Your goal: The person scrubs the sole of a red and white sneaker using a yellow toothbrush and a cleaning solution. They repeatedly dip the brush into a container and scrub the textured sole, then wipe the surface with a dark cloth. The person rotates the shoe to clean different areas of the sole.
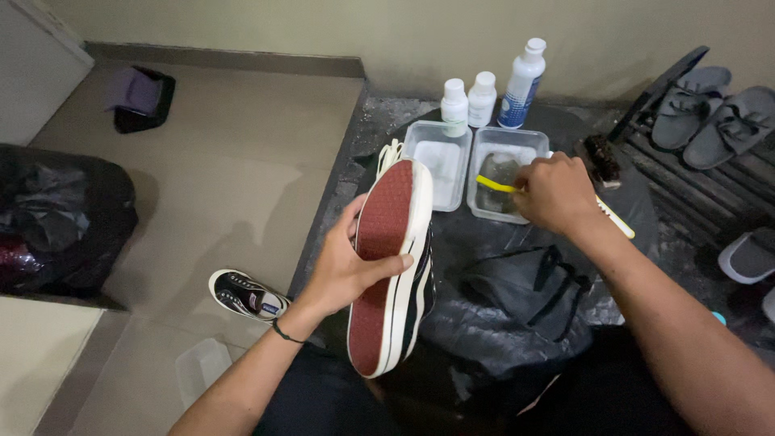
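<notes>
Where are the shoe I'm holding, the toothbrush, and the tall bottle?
shoe (389, 266): head view, on its red sole, held by the left hand (343, 270).
toothbrush (494, 184): head view, on its yellow end, held by the right hand (557, 194).
tall bottle (521, 85): head view, on its white body.

One view only, head-mounted, so no overlap with a second view is recorded. The scene is seen from above, the camera tilted steeply down and forward over the person's lap. Both forearms enter from the lower edge; the left hand and right hand are caught at close range, mid-frame. The wall is cut off along the upper edge. The floor fills the upper left.
</notes>
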